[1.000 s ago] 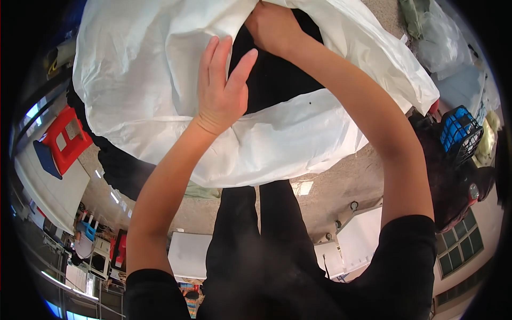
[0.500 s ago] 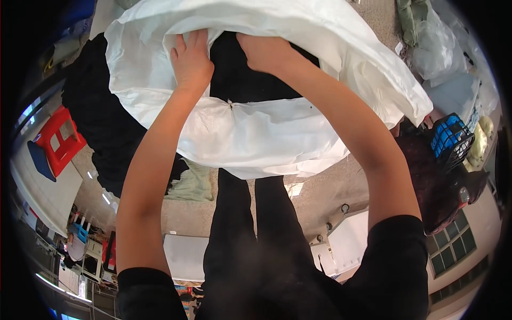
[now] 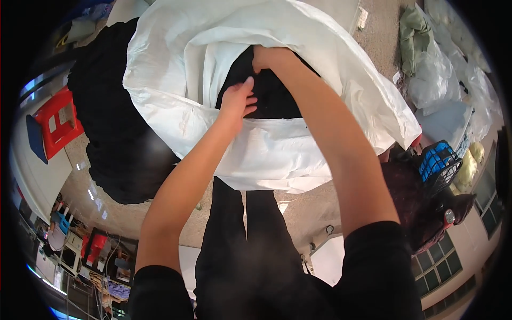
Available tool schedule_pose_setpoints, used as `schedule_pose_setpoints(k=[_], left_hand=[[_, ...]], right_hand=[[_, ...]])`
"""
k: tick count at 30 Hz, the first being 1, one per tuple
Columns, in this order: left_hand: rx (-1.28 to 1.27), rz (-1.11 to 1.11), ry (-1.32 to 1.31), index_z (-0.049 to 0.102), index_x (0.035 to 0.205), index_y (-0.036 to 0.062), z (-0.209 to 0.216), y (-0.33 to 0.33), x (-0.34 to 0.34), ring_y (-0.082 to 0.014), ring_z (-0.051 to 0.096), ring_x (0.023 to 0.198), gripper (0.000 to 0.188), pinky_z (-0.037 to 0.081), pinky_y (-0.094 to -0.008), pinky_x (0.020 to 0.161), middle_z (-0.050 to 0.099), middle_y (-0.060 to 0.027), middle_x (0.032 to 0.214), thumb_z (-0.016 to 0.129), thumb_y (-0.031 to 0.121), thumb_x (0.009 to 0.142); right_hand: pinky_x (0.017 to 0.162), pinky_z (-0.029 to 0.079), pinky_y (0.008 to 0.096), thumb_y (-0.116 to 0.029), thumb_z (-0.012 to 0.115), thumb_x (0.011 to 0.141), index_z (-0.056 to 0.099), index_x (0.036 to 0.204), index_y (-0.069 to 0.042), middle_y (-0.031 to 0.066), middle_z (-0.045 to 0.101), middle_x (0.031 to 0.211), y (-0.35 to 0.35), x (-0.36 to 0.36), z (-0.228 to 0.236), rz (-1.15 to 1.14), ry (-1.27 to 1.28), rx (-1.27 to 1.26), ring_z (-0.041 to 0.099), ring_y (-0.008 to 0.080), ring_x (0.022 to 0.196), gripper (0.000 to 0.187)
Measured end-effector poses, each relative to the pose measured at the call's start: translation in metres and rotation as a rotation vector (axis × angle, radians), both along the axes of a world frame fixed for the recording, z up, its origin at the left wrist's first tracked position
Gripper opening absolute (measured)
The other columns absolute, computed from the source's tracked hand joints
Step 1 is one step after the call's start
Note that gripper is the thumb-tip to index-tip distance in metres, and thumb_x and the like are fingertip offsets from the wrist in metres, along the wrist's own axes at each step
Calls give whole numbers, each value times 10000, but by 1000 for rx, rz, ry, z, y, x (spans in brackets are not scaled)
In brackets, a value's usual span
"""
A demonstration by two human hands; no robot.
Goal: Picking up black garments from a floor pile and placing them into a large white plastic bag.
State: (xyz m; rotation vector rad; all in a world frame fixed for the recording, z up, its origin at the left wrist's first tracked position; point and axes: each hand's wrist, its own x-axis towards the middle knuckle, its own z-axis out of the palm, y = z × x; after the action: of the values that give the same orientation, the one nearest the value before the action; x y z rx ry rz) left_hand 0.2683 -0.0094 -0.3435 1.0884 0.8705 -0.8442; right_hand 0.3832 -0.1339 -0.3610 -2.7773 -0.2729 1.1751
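A big white woven sack (image 3: 266, 152) stands in front of me with its mouth wide open and its rim slumped outward. Inside it lies black cloth (image 3: 274, 98). My right hand (image 3: 271, 57) reaches into the sack with its fingers curled down at the black cloth; the fingertips are partly hidden. Over the near left part of the opening hovers my left hand (image 3: 238, 102), fingers apart and nothing in them, close above the cloth.
A heap of black fabric (image 3: 114, 122) lies left of the sack, beside a red plastic stool (image 3: 57, 125). To the right are a black basket with blue contents (image 3: 440, 160), a dark bundle (image 3: 400, 197) and clear plastic bags (image 3: 434, 85).
My left hand has come off the sack's inner left wall and moved right and nearer to me, over the black cloth. The right hand stays in the sack at the cloth. The view has shifted slightly.
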Motion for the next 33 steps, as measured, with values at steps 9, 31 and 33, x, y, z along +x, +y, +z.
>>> schedule_pose_setpoints(k=[9, 31, 33], left_hand=[[-182, 446, 193, 594, 985, 63, 34, 3, -56, -214, 562, 905, 311, 460, -354, 817, 602, -59, 963, 705, 192, 725], [749, 66, -420, 467, 1120, -136, 108, -2, -219, -354, 569, 992, 650, 448, -374, 900, 548, -259, 1123, 777, 157, 629], [648, 239, -270, 488, 1052, -113, 87, 10, -204, -325, 588, 864, 545, 480, -390, 797, 565, -231, 1049, 749, 121, 636]], right_hand=[[804, 507, 368, -219, 711, 522, 577, 1192, -37, 198, 652, 985, -12, -115, 114, -165, 197, 272, 633, 316, 922, 707], [961, 403, 396, -198, 652, 690, 305, 1365, -22, 188, 522, 1216, -34, -402, 161, -125, 173, 356, 481, 346, 1108, 779], [965, 401, 394, -205, 647, 706, 286, 1374, -25, 195, 519, 1228, -33, -379, 171, -116, 254, 348, 474, 350, 1118, 780]])
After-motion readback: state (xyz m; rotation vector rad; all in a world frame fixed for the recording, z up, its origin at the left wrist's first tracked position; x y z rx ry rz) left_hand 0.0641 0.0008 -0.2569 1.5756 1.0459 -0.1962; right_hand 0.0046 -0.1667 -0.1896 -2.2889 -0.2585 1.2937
